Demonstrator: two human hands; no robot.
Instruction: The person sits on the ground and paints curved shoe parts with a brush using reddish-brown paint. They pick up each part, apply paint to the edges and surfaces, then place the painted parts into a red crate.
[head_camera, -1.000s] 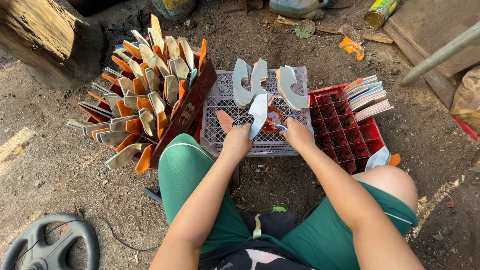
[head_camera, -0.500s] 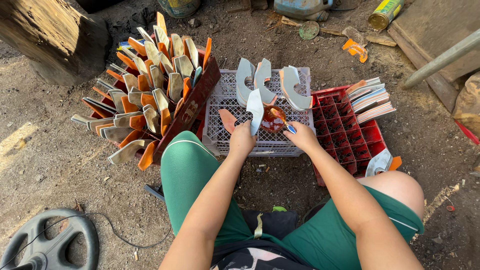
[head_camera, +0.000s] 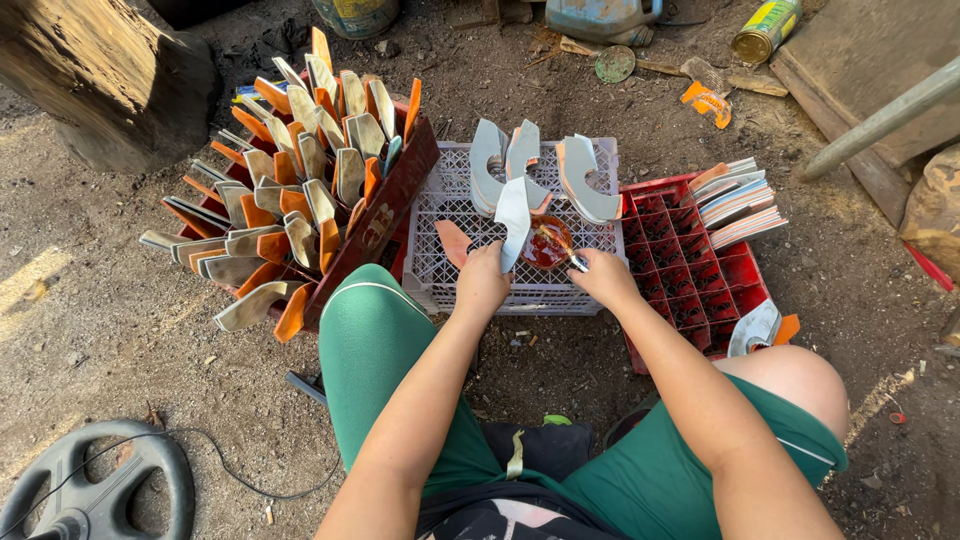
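Hands over white crate (head_camera: 440, 265) — glue work on curved blade.

Left hand (head_camera: 482, 282) grasps grey curved piece (head_camera: 514, 222) upright; right hand (head_camera: 603, 275) pinches brush (head_camera: 560, 250) at three o'clock, over orange cup (head_camera: 546, 245) — red crate (head_camera: 690, 290) beyond.

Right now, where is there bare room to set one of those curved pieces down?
The white crate top is bare at its front left corner, beside the left hand. The red crate has bare cells between its stacked pieces and one piece at the front. Dirt ground lies bare left of the knee. The tilted crate is packed.
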